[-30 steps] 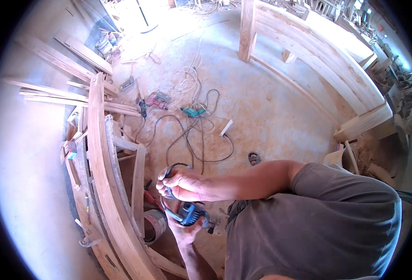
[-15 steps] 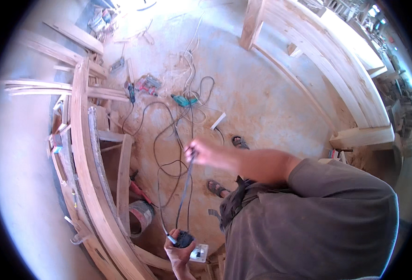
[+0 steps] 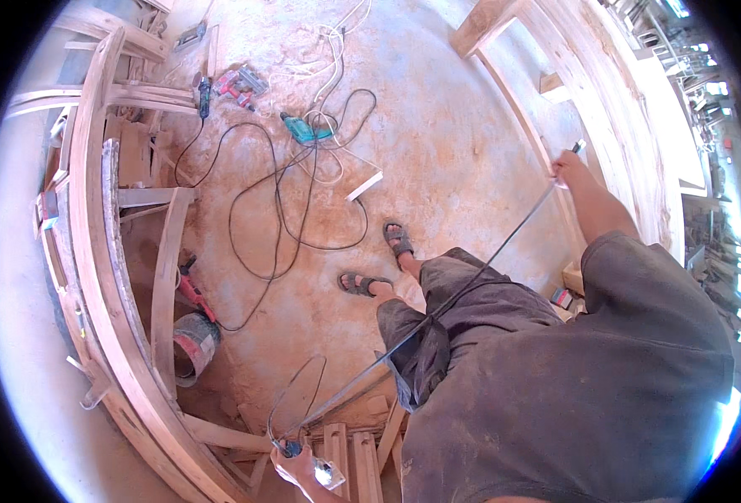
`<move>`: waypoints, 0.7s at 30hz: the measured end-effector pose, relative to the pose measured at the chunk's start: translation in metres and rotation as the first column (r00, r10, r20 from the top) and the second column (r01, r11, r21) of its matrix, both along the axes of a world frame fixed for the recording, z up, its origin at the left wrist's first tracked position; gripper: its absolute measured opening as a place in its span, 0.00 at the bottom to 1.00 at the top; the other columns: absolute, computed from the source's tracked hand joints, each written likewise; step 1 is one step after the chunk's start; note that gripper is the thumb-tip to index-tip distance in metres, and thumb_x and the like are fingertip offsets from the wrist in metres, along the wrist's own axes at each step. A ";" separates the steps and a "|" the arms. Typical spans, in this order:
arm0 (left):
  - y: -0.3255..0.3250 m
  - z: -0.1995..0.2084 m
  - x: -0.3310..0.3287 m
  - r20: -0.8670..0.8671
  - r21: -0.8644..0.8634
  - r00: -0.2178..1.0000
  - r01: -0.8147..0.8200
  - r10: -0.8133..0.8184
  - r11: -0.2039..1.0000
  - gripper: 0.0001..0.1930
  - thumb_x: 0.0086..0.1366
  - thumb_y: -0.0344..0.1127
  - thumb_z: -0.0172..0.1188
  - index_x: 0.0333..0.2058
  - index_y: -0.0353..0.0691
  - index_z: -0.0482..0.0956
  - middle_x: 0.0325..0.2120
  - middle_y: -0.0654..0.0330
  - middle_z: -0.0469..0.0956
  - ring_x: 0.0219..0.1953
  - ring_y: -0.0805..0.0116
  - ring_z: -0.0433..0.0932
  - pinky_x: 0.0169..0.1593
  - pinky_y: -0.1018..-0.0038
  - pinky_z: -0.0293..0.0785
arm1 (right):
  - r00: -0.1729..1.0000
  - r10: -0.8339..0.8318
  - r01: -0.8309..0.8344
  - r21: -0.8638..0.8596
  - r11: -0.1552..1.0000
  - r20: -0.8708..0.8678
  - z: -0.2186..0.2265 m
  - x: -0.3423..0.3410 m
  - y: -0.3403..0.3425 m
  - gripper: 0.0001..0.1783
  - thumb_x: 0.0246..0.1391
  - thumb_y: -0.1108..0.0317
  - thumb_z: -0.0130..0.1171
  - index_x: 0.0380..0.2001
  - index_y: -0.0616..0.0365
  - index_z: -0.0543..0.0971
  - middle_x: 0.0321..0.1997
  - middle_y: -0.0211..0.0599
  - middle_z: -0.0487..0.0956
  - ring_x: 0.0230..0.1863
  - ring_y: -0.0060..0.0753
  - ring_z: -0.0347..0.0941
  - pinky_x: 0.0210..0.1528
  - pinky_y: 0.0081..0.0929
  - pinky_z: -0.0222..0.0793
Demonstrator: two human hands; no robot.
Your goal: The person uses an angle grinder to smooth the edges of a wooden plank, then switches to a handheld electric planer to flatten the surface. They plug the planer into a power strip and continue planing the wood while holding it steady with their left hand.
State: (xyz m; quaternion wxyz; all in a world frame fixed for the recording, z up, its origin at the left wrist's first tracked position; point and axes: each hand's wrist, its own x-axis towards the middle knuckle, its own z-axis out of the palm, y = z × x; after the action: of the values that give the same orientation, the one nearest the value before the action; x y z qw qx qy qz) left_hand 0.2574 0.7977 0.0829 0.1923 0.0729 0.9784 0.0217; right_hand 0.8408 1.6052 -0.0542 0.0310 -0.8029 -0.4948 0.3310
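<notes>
Fingers of the right hand [image 3: 568, 166] are pinched around the far end of a long grey cable [image 3: 437, 310], held out at arm's length to the right, close beside the curved wooden frame [image 3: 630, 142] on that side. From there the cable runs taut in a straight diagonal line across the person's dark shorts [image 3: 471, 310] down to the left hand [image 3: 299, 465] at the near edge of the view. That hand's fingers are clenched on the cable's near end, where a small blue and black piece sits, and a pale flat object shows just beside the hand; what it is cannot be told. A slack loop of the cable hangs just above the left hand.

Both sandalled feet [image 3: 379, 264] stand on the dusty reddish floor [image 3: 437, 151]. Farther off on the floor lie a teal power drill [image 3: 307, 130], a red tool [image 3: 238, 82] and a tangle of black and white cords [image 3: 303, 201]. To the left stands another curved wooden frame [image 3: 102, 277], with a small bucket [image 3: 192, 342] at its foot.
</notes>
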 end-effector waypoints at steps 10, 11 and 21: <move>0.125 -0.120 0.014 0.092 0.130 0.975 0.189 -0.201 0.973 0.21 0.43 0.28 0.69 0.41 0.37 0.84 0.48 0.56 0.77 0.48 0.50 0.80 0.51 0.57 0.77 | 0.953 0.300 -0.303 0.239 0.923 0.049 -0.046 -0.039 0.036 0.14 0.51 0.53 0.63 0.31 0.53 0.83 0.24 0.41 0.77 0.25 0.43 0.72 0.32 0.48 0.69; 0.140 -0.135 0.014 0.080 0.155 0.976 0.186 -0.200 0.970 0.21 0.43 0.28 0.68 0.41 0.37 0.84 0.48 0.56 0.77 0.47 0.49 0.80 0.51 0.57 0.77 | 0.711 0.562 -0.587 -0.085 0.805 0.423 -0.081 -0.078 0.042 0.23 0.55 0.51 0.57 0.38 0.60 0.85 0.36 0.53 0.85 0.39 0.54 0.81 0.46 0.48 0.75; 0.271 -0.316 0.040 -0.228 0.424 0.974 0.099 0.000 0.900 0.20 0.47 0.23 0.73 0.42 0.32 0.81 0.50 0.49 0.75 0.47 0.48 0.78 0.47 0.54 0.78 | 0.422 0.907 -0.886 -0.210 0.412 0.000 -0.462 -0.334 -0.114 0.15 0.51 0.63 0.57 0.36 0.62 0.84 0.39 0.61 0.83 0.45 0.64 0.80 0.49 0.51 0.75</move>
State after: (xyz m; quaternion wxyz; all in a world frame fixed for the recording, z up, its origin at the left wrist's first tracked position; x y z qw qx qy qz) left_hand 0.2976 1.0683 -0.2330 0.0611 0.1409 0.9621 0.2253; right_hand 0.5068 1.4912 -0.5162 -0.2508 -0.4301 -0.8164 0.2927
